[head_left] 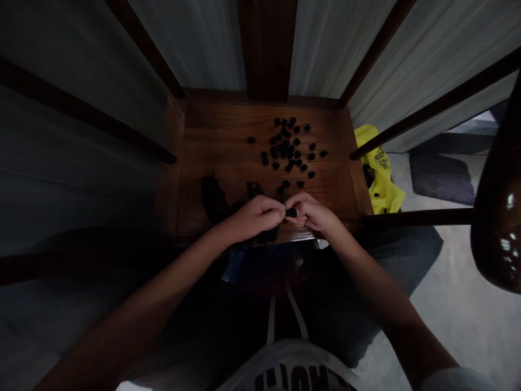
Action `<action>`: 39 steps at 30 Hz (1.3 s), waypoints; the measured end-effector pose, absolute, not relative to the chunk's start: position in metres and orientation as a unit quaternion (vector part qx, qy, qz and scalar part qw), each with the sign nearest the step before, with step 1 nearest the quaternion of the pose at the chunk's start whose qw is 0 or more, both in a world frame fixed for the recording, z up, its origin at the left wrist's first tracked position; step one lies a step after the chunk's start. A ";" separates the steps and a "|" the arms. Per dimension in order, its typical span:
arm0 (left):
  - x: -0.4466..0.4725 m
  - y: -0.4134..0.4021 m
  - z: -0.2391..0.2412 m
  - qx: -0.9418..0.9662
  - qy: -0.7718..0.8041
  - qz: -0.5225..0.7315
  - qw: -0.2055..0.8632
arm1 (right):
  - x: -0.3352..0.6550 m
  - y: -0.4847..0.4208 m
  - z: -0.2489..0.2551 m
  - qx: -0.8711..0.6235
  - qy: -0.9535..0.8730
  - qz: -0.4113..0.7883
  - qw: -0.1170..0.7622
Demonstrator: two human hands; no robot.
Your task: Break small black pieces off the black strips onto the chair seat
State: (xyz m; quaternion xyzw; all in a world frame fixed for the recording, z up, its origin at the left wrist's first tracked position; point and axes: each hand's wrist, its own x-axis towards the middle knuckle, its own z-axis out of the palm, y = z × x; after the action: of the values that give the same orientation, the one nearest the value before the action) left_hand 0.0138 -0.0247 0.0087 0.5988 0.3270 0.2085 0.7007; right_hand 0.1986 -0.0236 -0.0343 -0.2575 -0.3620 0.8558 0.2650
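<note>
Along the near edge of the wooden stool top (220,141), the left hand (255,218) and right hand (310,214) meet, their fingers (278,213) clamped together on a small black piece (291,213). Farther in, a loose scatter of similar black pieces (287,152) spreads toward the far edge, and a yellow plastic bag (378,174) sits beyond the right edge.
</note>
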 end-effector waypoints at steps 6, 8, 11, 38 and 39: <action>0.022 -0.029 0.000 0.411 0.293 0.255 0.825 | 0.184 -0.032 -0.039 -0.150 -0.286 0.911 0.259; 0.023 -0.028 -0.001 0.366 0.299 0.262 0.841 | 0.182 -0.032 -0.038 -0.138 -0.280 0.912 0.267; 0.023 -0.022 0.001 0.367 0.317 0.262 0.834 | 0.182 -0.030 -0.033 -0.163 -0.284 0.898 0.295; -0.050 0.003 0.006 0.758 0.606 0.133 0.200 | 0.217 -0.012 0.003 -0.472 -0.832 0.177 0.233; -0.055 0.000 0.005 0.752 0.619 0.095 0.206 | 0.214 -0.017 0.005 -0.445 -0.848 0.204 0.202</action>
State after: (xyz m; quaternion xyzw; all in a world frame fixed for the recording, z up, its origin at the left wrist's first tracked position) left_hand -0.0550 -0.0003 0.0049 0.7517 0.6194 0.0945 0.2057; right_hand 0.2144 -0.0168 0.0054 -0.4453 -0.8480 0.2038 0.2025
